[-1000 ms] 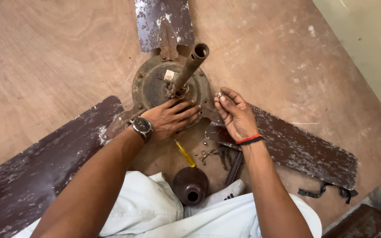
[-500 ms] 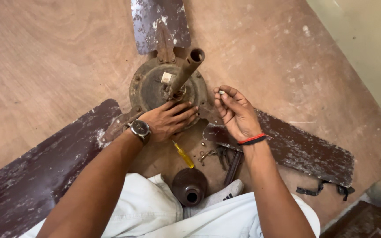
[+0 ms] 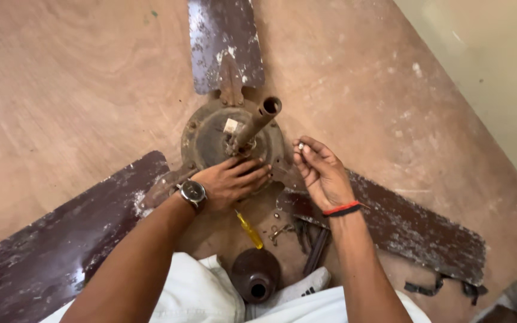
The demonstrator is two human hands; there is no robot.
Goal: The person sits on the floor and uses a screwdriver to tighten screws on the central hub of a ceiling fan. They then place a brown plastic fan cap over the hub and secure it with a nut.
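An old brown ceiling fan lies on the wooden surface, its round motor housing [image 3: 210, 134] facing up with a rusty rod [image 3: 257, 122] sticking out of the middle. My left hand [image 3: 231, 182], with a wristwatch, rests flat on the near rim of the housing. My right hand [image 3: 321, 173], with a red and black band on the wrist, hovers just right of the housing and pinches a small pale part [image 3: 300, 145] between thumb and fingertips. Three worn blades spread out: far [image 3: 222, 42], near left [image 3: 61, 239], right [image 3: 420, 230].
A yellow-handled screwdriver [image 3: 249, 230], small loose metal bits [image 3: 279, 230] and a dark tool [image 3: 317, 251] lie near my knees. A brown dome-shaped cover [image 3: 254, 275] sits between my legs. A black strap piece [image 3: 444, 288] lies at lower right by a pale wall [image 3: 498, 78].
My right hand has lifted slightly and turned its fingertips up with the small part. The left hand stays on the housing. The view has shifted a little.
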